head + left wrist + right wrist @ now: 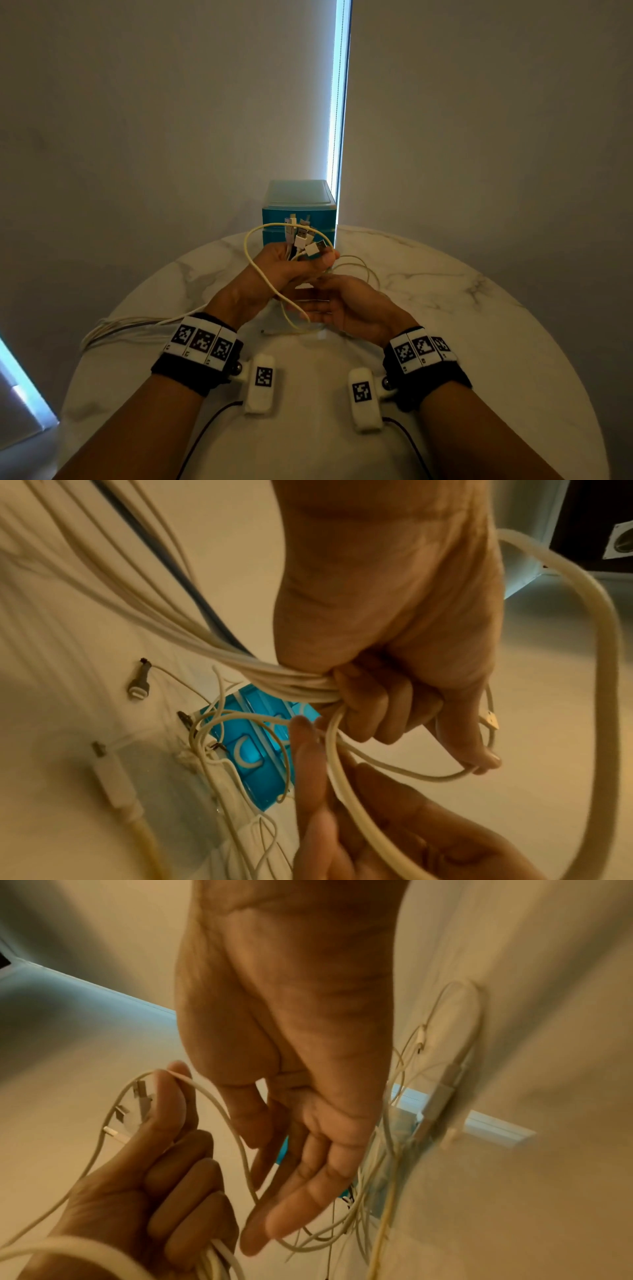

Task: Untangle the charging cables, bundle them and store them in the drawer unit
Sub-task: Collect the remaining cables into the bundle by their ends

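Observation:
My left hand (pixel 291 263) (pixel 394 710) (pixel 161 1172) grips a bundle of white charging cables (pixel 240 666), with their USB plugs (pixel 303 236) fanned out above the fist. One cable loop (pixel 253 260) arcs over the left wrist, and the rest of the cables trail off the table's left edge (pixel 116 329). Just below the fist, my right hand (pixel 329 305) (pixel 301 1137) is held flat with straight fingers, palm toward the left, and a loop passes its fingertips. The teal drawer unit (pixel 298 209) stands at the table's far edge, drawers closed.
The round white marble table (pixel 479 342) carries loose cable ends and plugs (pixel 113 772) near the drawer unit. A thin loop of cable (pixel 359 270) lies right of the hands. A grey wall and a bright window gap (pixel 339 102) stand behind.

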`<action>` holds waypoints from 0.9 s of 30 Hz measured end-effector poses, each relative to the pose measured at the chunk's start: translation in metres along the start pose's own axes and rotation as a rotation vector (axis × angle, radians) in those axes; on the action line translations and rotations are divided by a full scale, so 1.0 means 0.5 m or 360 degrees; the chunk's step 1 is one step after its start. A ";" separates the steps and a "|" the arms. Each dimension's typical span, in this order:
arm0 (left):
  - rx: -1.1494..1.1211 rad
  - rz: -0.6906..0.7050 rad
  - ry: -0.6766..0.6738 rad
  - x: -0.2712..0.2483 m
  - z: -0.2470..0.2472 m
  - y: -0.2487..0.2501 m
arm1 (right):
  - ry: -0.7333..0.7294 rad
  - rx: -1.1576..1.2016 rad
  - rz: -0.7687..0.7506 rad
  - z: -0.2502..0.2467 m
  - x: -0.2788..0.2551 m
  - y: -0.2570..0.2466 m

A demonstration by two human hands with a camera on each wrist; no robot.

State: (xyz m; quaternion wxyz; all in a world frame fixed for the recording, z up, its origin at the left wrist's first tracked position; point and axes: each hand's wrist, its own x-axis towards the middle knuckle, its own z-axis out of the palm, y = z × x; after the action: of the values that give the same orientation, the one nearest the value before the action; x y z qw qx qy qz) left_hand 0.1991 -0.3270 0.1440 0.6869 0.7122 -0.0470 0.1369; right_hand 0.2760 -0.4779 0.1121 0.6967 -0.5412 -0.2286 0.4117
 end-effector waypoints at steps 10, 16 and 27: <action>0.0252 -0.0207 0.0173 0.008 -0.027 -0.017 | 0.0426 0.0620 -0.0767 -0.056 0.005 -0.026; -0.0078 -0.0361 0.0285 0.014 -0.037 -0.021 | 0.0156 0.0186 -0.0653 -0.022 -0.013 -0.024; -0.0237 0.0010 0.0484 0.010 -0.071 -0.002 | 0.0201 -0.0068 -0.0384 -0.007 -0.022 -0.018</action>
State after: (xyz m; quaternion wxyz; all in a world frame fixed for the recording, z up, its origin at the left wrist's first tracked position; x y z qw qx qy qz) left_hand 0.1996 -0.2913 0.1451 0.7365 0.6303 0.0451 0.2414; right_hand 0.2755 -0.4898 0.1207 0.7425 -0.5493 -0.2563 0.2851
